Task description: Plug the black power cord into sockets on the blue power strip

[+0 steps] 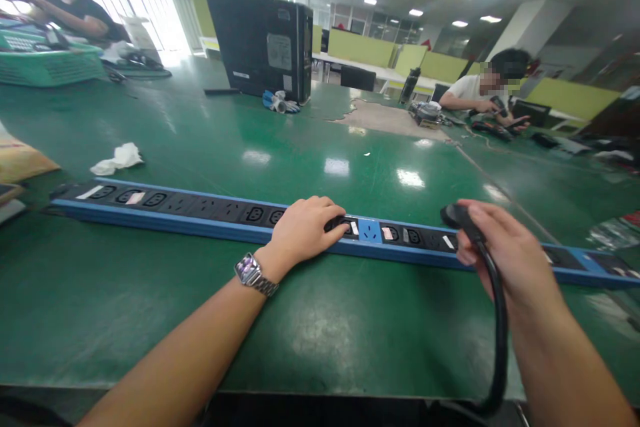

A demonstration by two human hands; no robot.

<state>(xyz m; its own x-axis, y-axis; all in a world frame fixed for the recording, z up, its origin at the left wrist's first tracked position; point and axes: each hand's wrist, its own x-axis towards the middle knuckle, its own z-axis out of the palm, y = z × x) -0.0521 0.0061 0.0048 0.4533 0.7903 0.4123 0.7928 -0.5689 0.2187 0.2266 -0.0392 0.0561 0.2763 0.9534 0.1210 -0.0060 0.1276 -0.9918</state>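
A long blue power strip [190, 223] with black socket panels lies across the green table, several of its sockets marked with small labels. My left hand [305, 230] is closed over its middle, fingers over the far side and thumb on the socket face beside a blue socket [370, 232]. Above the strip's right part, my right hand [515, 260] grips a black power plug [456, 217], which is apart from the sockets. A thick black cable [500, 327] hangs from the plug and bends down toward the table's near edge.
A black computer case [260, 43] stands at the back, with gloves [281, 103] beside it. Crumpled tissue [119, 159] lies behind the strip's left end. At far left is a green basket [50, 67] near one person; another person [487, 90] works at the right.
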